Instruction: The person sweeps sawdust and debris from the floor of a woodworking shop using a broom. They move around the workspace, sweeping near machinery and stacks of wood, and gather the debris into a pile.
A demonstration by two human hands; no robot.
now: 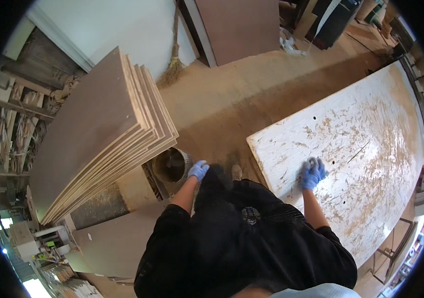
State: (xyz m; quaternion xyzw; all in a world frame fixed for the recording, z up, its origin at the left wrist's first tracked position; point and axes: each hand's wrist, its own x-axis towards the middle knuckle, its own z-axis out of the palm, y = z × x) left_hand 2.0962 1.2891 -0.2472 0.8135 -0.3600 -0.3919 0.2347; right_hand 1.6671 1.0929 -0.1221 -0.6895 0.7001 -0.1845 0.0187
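My right hand (314, 173), in a blue glove, is on the worn white tabletop (291, 144), fingers somewhat spread. It holds nothing that I can see. My left hand (199, 170), gloved in the same blue, hangs low beside a round bucket (186, 158) on the floor. Its fingers look loosely extended, with nothing visible in them; whether it touches the bucket's rim I cannot tell. Brown flecks and scuffs cover the white surface, and a few small dark holes show in it, one close to my right hand.
A thick stack of brown-faced boards (87, 124) stands at my left, its corner jutting over the bucket. Below it lies another brown panel (122, 238). A straw broom (173, 69) leans on the far wall, beside an upright brown panel (241, 30). Dust covers the floor (212, 109).
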